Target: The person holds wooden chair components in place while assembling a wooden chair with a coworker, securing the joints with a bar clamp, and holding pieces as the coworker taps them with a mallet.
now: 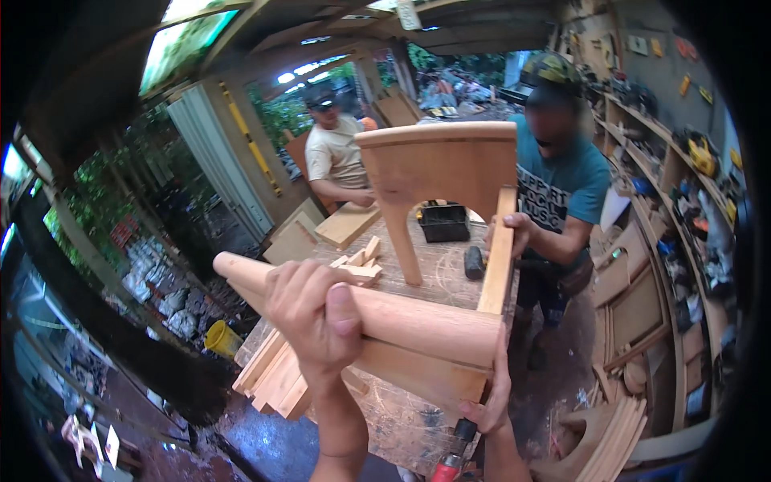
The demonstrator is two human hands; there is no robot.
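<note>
A light wooden furniture frame (426,321) stands tilted over the workbench, its near panel topped by a thick rounded rail. My left hand (313,313) is closed over that rail, left of its middle, thumb on top. At the right end of the near panel, my right hand (491,394) grips the edge with its fingers up along the end. Just below it is a tool with a red body and a black part (451,459), only partly seen. A narrow slat (499,257) joins the near panel to the far arched panel (446,165). A co-worker's hand (520,230) holds this slat.
The scratched workbench (397,422) bears stacked wood strips (277,381), small offcuts (361,261), a black open tool box (444,222) and a black mallet head (474,263). A second person (337,153) is at the far side. Tool shelves (666,193) line the right wall.
</note>
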